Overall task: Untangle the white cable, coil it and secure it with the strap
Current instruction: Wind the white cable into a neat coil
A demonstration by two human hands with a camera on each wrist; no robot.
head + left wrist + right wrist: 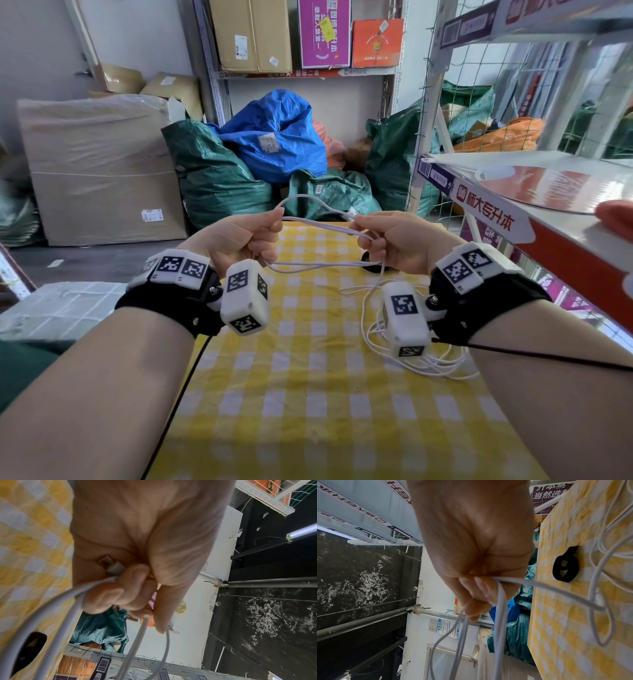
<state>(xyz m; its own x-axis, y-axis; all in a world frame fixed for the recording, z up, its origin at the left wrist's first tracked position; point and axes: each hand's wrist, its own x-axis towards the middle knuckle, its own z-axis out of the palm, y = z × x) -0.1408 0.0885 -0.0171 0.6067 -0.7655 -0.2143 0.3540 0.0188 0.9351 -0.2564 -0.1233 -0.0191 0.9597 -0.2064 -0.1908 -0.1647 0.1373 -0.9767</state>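
Observation:
Both hands hold the white cable (322, 224) raised above the yellow checked tablecloth (308, 394). My left hand (263, 233) grips several strands with curled fingers, and the cable's plug (111, 565) lies against its palm. My right hand (368, 236) pinches strands (501, 601) a short way to the right. Strands run between the two hands, and one loop arches above them. The remaining cable (421, 359) lies in a loose tangle on the cloth under my right wrist. The black strap (565, 566), curled into a ring, lies on the cloth beyond my right hand, mostly hidden in the head view.
A white shelf unit (534, 192) with red and purple labels stands close on the right. Green and blue sacks (274, 137) and cardboard boxes (99, 164) are piled beyond the table's far edge. A black wire (174, 394) trails from my left wristband.

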